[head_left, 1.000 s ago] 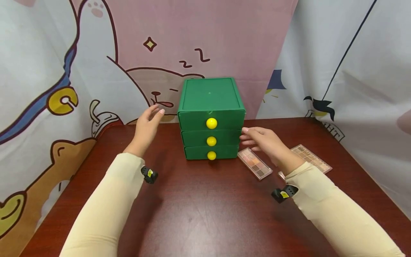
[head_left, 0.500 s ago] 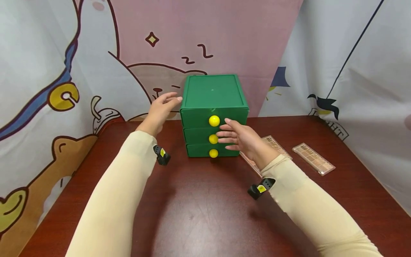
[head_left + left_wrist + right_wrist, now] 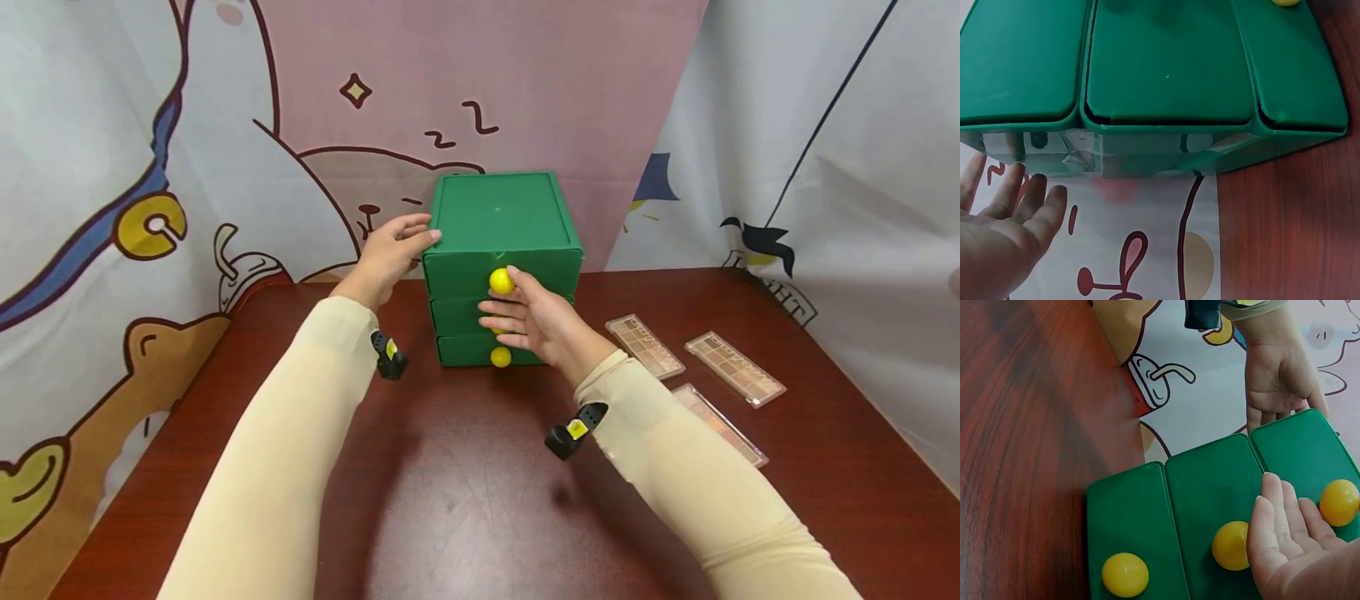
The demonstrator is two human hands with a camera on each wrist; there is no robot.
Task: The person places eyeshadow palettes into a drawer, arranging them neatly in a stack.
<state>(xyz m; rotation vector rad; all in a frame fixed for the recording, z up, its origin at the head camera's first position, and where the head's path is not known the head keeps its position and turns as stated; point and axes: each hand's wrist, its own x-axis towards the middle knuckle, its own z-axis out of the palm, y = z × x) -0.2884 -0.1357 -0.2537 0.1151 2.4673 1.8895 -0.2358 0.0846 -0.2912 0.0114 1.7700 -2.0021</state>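
Observation:
A green three-drawer box [image 3: 498,212] with yellow ball knobs stands on the table, its drawers closed. My left hand [image 3: 386,260] is at the box's upper left side, thumb by the top front corner. In the left wrist view its fingers [image 3: 1041,212] are loosely extended beside the side wall; contact is unclear. My right hand [image 3: 543,321] is in front of the drawers, thumb beside the top knob [image 3: 502,281]. The other fingers [image 3: 1285,515] stretch below that knob and partly cover the middle knob [image 3: 1230,545]. The bottom knob [image 3: 500,357] is in plain view.
Several makeup palettes lie right of the box: one palette [image 3: 645,346] near it, another palette [image 3: 735,368] farther right, and a third palette [image 3: 720,423] partly under the right forearm. A cartoon-printed cloth [image 3: 562,92] hangs behind the reddish-brown table [image 3: 450,500].
My right hand has moved left from beside the box to the top knob, uncovering the palettes. My left hand has moved right, up to the box's side. The head view has shifted slightly.

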